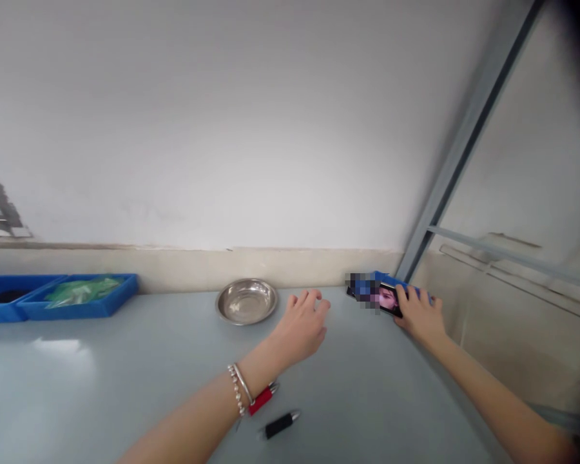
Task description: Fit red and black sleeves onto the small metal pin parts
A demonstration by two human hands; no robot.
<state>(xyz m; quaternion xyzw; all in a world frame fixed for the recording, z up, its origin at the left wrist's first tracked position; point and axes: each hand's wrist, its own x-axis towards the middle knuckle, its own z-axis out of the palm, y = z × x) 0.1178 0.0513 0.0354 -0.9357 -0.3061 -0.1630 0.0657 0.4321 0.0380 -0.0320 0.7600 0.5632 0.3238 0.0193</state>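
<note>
My right hand (421,317) grips the near right end of a smartphone (388,298) whose screen is lit, at the table's far right corner. Behind the phone a blue object (379,277) shows in part. Over the middle of the table, my left hand (302,327) is raised with its fingers loosely bent and apart, and nothing shows in them. A shallow round metal dish (246,303) stands to the left of this hand by the wall. Under my left wrist lies a red pen (261,401), partly hidden by the arm. Nearer to me is a black pen (280,425).
Blue trays stand at the far left: one tray (111,308) holds green plastic packaging (82,291), the other tray (2,312) holds something dark. A wall runs along the back of the grey table (140,380). A metal frame post (464,154) slants up at the right.
</note>
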